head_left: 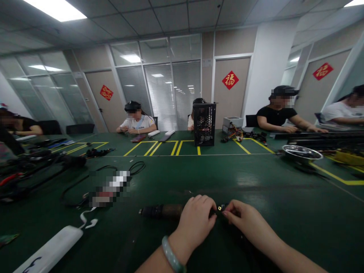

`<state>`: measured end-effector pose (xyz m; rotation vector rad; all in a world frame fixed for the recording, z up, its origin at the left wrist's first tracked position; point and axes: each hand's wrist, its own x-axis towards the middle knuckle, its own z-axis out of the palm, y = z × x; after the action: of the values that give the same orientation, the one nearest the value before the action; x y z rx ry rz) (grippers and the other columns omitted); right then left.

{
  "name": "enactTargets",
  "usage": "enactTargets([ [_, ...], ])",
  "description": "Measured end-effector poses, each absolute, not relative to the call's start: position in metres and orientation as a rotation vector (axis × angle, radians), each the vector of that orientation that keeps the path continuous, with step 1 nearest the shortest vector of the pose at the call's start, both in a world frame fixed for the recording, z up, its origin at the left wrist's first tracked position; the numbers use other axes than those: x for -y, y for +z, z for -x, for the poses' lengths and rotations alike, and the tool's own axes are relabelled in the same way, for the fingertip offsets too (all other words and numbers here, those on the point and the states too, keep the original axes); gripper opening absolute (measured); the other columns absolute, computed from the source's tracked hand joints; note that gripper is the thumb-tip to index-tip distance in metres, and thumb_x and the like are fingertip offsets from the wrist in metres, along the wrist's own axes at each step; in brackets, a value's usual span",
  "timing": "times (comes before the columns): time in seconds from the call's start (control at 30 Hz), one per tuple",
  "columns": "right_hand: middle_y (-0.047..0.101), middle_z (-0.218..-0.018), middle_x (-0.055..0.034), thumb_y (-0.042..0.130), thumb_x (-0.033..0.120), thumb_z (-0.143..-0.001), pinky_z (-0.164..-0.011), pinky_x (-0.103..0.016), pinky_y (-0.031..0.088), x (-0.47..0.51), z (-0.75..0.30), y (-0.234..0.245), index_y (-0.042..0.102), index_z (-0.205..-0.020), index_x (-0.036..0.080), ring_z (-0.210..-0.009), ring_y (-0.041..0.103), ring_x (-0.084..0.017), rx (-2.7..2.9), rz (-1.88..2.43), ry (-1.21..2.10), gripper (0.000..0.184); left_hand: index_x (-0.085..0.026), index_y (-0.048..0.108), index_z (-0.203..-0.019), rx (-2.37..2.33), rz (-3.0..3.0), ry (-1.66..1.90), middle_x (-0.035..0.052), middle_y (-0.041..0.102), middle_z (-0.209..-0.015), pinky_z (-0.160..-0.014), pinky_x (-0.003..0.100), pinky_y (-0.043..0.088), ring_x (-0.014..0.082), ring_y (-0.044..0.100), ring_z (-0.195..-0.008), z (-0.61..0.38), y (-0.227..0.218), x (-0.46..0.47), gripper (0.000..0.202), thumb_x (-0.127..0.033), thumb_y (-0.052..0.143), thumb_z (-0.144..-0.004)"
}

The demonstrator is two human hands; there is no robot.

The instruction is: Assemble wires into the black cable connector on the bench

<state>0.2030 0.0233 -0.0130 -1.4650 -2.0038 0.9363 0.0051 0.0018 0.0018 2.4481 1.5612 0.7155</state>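
A dark, cylindrical electric screwdriver lies across the green table with its tip pointing left. Around its rear end my left hand is closed, a pale bangle on the wrist. Just to the right, my right hand pinches a small dark connector with a yellowish square face, close to the tool's rear end. Whether the connector touches the tool is hidden by my left fingers. Below the right hand a dark cable seems to run down the table, too dim to follow.
Left are a blurred-out power strip, a long white case and tangled black cables. Farther off stand a black computer case, a power supply with wires and a metal bowl. Several people sit around the table.
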Motion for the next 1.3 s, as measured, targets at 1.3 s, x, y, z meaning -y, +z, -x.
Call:
enactTargets([
  [1.3,0.070,-0.078,0.0016,0.055,0.025,-0.086,-0.063,-0.021,0.044,-0.021,-0.197,-0.014,0.065,-0.084,0.022,-0.073,0.065,-0.016,2.044,1.351,0.929,0.011,-0.024,0.065,-0.093,-1.473,-2.495,0.710,-0.0008,0.065,-0.098,-0.085,0.033,0.040,0.0195,0.056,-0.095,-0.004,0.003,-0.001,0.011,-0.018,0.060,-0.086],
])
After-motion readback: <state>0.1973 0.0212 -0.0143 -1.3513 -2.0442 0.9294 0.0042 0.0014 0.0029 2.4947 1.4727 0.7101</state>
